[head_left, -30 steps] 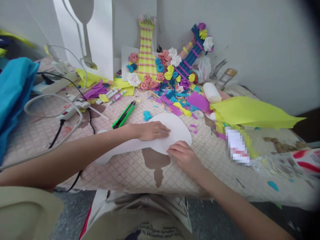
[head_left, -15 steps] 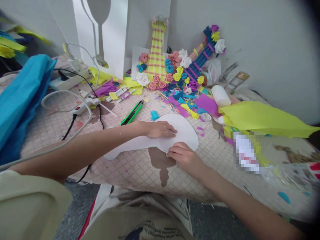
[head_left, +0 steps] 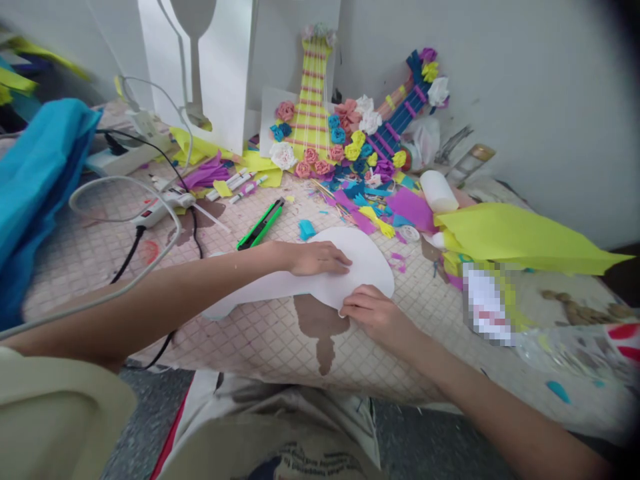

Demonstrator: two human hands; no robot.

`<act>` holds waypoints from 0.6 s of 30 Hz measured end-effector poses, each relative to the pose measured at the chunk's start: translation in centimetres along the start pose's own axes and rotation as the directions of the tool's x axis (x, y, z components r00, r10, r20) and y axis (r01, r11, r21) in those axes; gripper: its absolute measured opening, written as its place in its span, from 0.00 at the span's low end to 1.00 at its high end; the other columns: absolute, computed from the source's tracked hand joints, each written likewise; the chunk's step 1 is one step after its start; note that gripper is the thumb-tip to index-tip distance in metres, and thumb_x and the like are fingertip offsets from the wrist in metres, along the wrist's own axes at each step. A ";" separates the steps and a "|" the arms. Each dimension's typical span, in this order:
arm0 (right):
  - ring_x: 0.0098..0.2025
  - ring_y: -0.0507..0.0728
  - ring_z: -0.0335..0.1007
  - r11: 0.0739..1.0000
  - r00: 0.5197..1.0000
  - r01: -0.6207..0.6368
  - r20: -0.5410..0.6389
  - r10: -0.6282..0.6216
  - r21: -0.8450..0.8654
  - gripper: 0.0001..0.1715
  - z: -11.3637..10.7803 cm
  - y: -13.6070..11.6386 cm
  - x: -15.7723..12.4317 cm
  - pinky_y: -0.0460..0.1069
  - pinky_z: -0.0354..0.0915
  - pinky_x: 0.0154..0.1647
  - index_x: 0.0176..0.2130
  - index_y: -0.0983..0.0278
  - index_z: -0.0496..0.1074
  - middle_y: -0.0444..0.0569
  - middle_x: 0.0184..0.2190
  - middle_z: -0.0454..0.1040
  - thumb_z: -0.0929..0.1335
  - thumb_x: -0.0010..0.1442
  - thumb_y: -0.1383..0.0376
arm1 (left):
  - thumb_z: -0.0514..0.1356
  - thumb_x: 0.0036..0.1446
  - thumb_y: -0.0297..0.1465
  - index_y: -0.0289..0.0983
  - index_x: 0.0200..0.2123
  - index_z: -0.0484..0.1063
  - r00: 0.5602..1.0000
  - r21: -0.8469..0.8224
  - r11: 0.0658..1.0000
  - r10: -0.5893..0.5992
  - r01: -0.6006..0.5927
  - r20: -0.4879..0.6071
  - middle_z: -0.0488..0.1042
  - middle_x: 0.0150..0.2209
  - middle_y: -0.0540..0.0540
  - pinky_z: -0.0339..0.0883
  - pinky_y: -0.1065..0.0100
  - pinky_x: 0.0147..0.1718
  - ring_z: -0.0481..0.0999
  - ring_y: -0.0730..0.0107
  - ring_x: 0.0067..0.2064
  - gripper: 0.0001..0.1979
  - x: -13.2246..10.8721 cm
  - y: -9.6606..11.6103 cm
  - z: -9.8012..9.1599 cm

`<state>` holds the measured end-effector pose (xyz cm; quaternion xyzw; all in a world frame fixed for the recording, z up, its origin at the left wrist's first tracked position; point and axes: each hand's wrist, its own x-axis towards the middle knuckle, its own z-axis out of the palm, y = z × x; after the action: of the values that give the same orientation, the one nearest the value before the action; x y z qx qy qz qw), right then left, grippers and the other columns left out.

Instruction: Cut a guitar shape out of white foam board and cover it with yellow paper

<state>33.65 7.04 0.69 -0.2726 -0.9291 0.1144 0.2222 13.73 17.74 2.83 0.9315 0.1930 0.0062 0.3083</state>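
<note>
from afar i see the left hand (head_left: 320,259) flat on the white guitar-shaped cutout (head_left: 373,267), near middle of the table (head_left: 250,340); the right hand (head_left: 376,312) is pinched at its near edge, hold unclear. strong pulling may crease it.

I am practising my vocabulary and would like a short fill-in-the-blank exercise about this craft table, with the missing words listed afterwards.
1. The right hand is at the near edge of a ____ cut-out.
2. The left hand lies palm ____ on it.
3. The cutter has a black and ____ body.
4. Right of the yellow guitar shape, the neck with purple stripes is ____.

Missing words: white; down; green; blue.
</note>
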 end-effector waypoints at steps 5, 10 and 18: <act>0.36 0.55 0.65 1.000 0.986 -0.013 -0.166 0.013 -0.001 0.19 2.6 0.0 2.8 0.51 0.66 0.38 0.32 0.65 0.75 0.49 0.29 0.74 0.58 0.60 0.77 | 0.41 0.64 0.33 0.36 0.53 0.68 1.000 -0.009 1.000 -0.016 0.016 -0.010 0.66 0.58 0.46 0.48 0.61 0.59 0.59 0.63 0.60 0.22 0.1 0.1 -0.2; 0.36 0.56 0.65 0.999 0.978 0.036 -0.204 -0.037 -0.011 0.20 4.2 0.1 5.0 0.51 0.66 0.38 0.30 0.64 0.75 0.49 0.28 0.74 0.58 0.59 0.78 | 0.41 0.63 0.28 0.33 0.52 0.69 1.000 0.013 1.000 0.006 -0.006 0.005 0.65 0.58 0.45 0.48 0.65 0.59 0.58 0.64 0.60 0.22 0.1 0.0 -0.5; 0.36 0.56 0.66 0.994 0.967 -0.101 -0.239 0.089 -0.038 0.17 3.7 -0.4 3.4 0.52 0.66 0.40 0.31 0.65 0.76 0.48 0.29 0.74 0.61 0.58 0.79 | 0.40 0.62 0.31 0.33 0.54 0.67 1.000 -0.016 1.000 0.007 -0.007 0.021 0.64 0.59 0.43 0.45 0.63 0.60 0.56 0.65 0.61 0.23 0.1 -0.3 -0.3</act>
<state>29.17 8.23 -1.19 -0.3339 -0.8843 0.0685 0.3190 13.71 18.22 2.88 0.9297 0.1864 -0.0007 0.3177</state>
